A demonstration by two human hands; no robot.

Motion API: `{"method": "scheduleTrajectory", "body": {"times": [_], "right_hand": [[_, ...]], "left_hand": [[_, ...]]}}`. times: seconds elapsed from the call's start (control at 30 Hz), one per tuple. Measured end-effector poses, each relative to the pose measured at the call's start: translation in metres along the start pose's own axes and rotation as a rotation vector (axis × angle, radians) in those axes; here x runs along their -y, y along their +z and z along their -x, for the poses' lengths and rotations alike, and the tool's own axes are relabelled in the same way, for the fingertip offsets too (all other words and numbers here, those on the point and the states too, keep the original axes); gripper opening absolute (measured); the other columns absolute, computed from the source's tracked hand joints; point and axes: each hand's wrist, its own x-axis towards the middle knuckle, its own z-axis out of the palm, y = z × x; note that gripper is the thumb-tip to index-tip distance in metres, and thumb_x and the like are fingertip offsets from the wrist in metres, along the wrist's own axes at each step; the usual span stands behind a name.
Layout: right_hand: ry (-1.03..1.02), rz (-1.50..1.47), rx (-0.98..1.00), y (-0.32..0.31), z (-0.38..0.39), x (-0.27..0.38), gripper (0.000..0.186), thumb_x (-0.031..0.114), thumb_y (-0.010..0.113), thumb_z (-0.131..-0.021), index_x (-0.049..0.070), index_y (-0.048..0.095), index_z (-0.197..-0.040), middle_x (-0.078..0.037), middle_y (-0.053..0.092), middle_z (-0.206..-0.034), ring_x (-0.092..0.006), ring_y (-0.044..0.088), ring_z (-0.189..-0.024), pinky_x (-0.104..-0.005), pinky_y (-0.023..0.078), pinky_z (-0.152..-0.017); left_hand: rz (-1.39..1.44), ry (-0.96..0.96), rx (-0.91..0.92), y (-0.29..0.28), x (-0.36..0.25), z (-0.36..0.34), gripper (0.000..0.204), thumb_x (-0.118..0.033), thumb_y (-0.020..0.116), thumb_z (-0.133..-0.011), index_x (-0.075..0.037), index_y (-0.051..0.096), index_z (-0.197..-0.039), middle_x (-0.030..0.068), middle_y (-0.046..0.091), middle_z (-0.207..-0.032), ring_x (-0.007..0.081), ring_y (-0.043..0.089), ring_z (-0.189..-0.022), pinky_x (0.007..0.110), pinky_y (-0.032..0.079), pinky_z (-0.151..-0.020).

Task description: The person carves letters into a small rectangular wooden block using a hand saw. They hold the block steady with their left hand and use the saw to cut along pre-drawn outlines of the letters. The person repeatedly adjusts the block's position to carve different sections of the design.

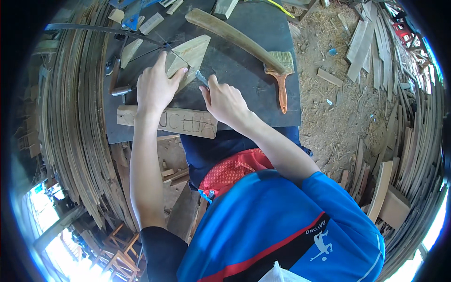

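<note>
A pale, angular piece of wood [196, 49] lies on the dark tabletop. My left hand [155, 87] grips its near left side, index finger along the edge and thumb on top. My right hand [226, 101] is closed around a slim tool with a greyish end [202, 78]; a thin dark shaft appears to run from it across the wood, but its kind is unclear. Between my forearms, near the front edge, lies a wooden board [188, 123] with lettering cut into it.
A wide paintbrush [281, 82] lies at the right, touching a curved wooden bar [230, 35]. A long toothed saw blade [94, 29] reaches over the left edge. Wood offcuts [151, 23] lie at the back. Stacked planks [75, 122] stand left; sawdust covers the ground [324, 117] right.
</note>
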Motion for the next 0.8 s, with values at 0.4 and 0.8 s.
{"method": "scheduleTrajectory", "body": {"times": [0.4,0.8], "right_hand": [[-0.125,0.033,-0.026,0.008,-0.001,0.006,0.034,0.030,0.047,-0.105,-0.002,0.050,-0.092,-0.021,0.061,-0.057,-0.0422,0.065,-0.054,-0.0508,0.052,-0.049],[0.037,0.056,0.091,0.004,0.012,0.008,0.032,0.029,0.046,-0.105,-0.001,0.052,-0.096,-0.023,0.066,-0.066,-0.0416,0.070,-0.065,-0.0501,0.058,-0.058]], "left_hand": [[0.093,-0.018,-0.059,0.000,0.023,0.026,0.068,-0.040,0.074,-0.088,0.012,0.054,-0.127,0.0326,0.069,-0.091,0.0456,0.069,-0.091,0.051,0.055,-0.079],[0.022,-0.114,0.084,-0.008,0.020,0.008,0.071,-0.035,0.080,-0.082,0.007,0.050,-0.130,0.0316,0.070,-0.094,0.0456,0.069,-0.094,0.050,0.057,-0.083]]}}
